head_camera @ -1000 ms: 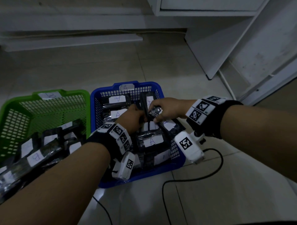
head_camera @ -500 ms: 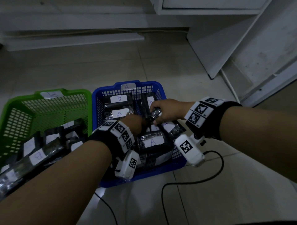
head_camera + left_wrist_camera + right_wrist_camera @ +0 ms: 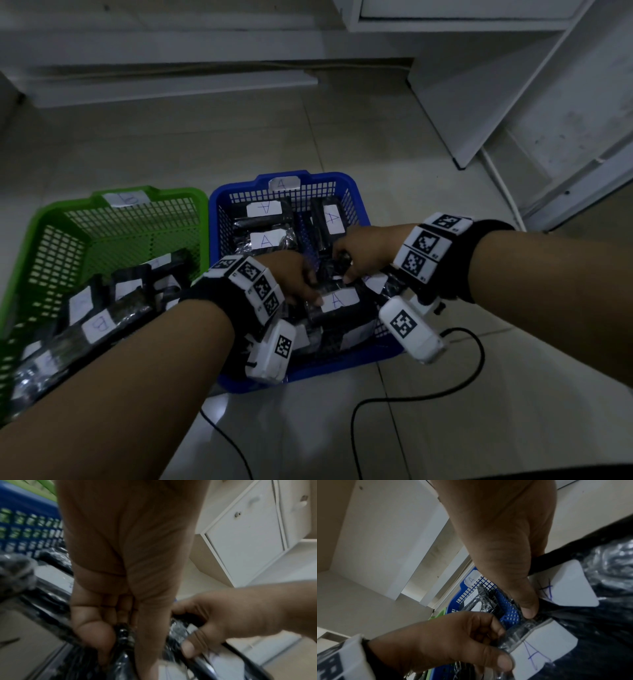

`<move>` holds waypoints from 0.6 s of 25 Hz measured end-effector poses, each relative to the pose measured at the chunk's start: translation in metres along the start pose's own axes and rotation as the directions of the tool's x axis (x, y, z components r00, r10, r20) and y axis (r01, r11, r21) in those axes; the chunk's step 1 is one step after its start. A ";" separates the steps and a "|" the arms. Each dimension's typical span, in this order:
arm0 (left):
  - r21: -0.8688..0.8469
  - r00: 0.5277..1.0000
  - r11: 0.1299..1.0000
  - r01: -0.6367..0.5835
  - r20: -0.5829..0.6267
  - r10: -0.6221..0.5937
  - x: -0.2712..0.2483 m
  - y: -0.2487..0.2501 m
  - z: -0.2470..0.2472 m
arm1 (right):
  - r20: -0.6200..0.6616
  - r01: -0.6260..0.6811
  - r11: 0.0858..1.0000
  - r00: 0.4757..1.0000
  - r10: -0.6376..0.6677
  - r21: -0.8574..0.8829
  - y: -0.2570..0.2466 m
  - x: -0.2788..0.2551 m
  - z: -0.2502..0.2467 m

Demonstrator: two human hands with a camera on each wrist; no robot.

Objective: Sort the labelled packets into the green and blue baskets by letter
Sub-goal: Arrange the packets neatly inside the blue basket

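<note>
The blue basket (image 3: 346, 180), tagged A, holds several black plastic packets with white A labels. The green basket (image 3: 51, 212) to its left holds packets labelled B (image 3: 101, 323). Both hands are down in the blue basket on the same A packet (image 3: 337, 301), which lies on top of the pile. My left hand (image 3: 315, 291) pinches that packet's crinkled edge (image 3: 518, 632) between thumb and fingers. My right hand (image 3: 342, 270) curls over its far end, thumb (image 3: 529, 609) pressed into the plastic beside a second A label (image 3: 556, 588). What lies under the packet is hidden.
A black cable (image 3: 428, 397) loops over the tiled floor in front of the blue basket. White cabinet panels (image 3: 513, 85) stand at the back right, and a low white ledge (image 3: 171, 85) runs along the back.
Both hands have come down and nearer with the packet, from above the basket's middle onto the pile at its near side. The grip of both hands holds.
</note>
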State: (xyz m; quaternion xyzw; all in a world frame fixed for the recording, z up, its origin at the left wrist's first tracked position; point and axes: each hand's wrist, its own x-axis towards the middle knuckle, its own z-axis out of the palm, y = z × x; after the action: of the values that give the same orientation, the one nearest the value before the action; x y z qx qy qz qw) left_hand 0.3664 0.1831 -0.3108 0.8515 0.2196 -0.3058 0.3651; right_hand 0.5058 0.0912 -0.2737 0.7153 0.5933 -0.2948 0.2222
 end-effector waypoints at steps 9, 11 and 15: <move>-0.265 0.967 0.964 0.032 -0.236 -0.097 -0.032 -0.021 -0.045 | -0.225 -0.125 0.848 0.935 0.275 0.515 -0.005 0.005 -0.010; -0.327 0.938 0.945 0.034 -0.316 -0.143 -0.036 -0.027 -0.048 | -0.197 -0.105 0.852 0.952 0.236 0.513 -0.007 0.003 -0.010; -0.145 0.944 0.985 0.097 -0.301 -0.137 -0.040 -0.029 -0.032 | -0.118 -0.050 0.941 0.989 0.095 0.335 -0.013 -0.004 0.000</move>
State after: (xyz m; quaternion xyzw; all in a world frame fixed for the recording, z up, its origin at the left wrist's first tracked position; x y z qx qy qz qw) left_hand 0.3323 0.2198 -0.2796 0.8490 0.3436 -0.1748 0.3613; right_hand 0.4928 0.0914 -0.2704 0.7818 0.5219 -0.3340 0.0697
